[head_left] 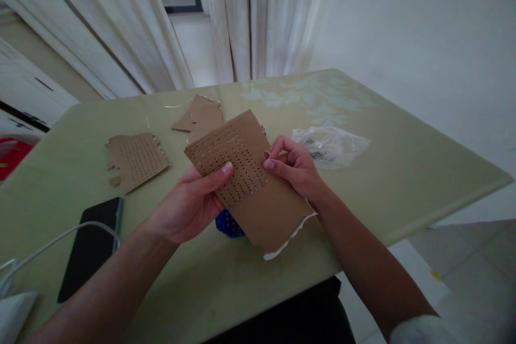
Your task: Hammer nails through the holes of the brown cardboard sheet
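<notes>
A brown piece of cardboard (278, 209) with rows of small holes is tilted above the table, its lower edge torn and showing white. My left hand (193, 201) grips its left side, thumb on the front face and fingers behind. At the right edge, my right hand (294, 169) has its thumb and index finger pinched together; what lies between them, perhaps a bit of the edge, is too small to make out. Small silvery bits sit in the lowest row of holes. Partly hidden beneath the cardboard is a blue object with dots (229, 224).
Another holed cardboard piece (139, 161) lies at left, and torn cardboard scraps (205, 115) lie farther back. A clear plastic bag (332, 145) rests right of my hands. A phone (92, 247) with a white cable (76, 227) over it lies on the green table (403, 172).
</notes>
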The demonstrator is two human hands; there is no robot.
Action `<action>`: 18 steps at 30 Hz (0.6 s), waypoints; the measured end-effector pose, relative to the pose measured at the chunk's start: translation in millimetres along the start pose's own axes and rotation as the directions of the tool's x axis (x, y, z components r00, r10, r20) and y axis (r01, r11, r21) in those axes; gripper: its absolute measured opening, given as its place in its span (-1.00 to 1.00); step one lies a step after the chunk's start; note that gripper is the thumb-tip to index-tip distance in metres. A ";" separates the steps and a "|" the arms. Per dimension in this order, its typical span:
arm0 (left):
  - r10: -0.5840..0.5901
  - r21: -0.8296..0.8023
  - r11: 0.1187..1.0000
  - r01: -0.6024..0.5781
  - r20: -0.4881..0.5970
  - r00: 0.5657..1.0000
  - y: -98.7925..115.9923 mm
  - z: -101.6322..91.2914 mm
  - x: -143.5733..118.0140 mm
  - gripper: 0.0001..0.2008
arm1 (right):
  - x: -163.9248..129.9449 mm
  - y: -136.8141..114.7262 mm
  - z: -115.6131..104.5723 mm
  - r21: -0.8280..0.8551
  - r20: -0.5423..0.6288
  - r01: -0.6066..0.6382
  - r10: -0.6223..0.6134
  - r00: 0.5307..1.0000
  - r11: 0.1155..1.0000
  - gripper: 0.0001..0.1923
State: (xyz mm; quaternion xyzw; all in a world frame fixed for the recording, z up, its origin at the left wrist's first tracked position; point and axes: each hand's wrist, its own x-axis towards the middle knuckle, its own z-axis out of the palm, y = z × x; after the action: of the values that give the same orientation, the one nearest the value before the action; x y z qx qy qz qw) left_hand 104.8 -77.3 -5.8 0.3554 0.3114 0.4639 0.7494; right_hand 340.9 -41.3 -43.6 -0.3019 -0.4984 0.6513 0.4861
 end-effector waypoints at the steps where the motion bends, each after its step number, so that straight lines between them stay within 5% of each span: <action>1: -0.001 0.003 1.000 0.002 -0.006 1.000 -0.4 0.4 -0.3 -0.38 | -0.4 -0.3 0.1 -0.004 -0.004 0.003 -0.003 1.000 1.000 -0.55; 18: 0.043 -0.038 0.998 -0.045 -0.040 0.998 -6.7 7.7 1.4 -0.47 | -0.7 -2.4 3.9 -0.023 0.000 0.010 -0.010 1.000 1.000 -0.51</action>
State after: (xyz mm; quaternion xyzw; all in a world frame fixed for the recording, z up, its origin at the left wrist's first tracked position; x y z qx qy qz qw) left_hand 114.6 -80.0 -7.2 0.3382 0.3091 0.4933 0.7395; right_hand 338.5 -43.3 -40.2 -0.3048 -0.5075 0.6431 0.4858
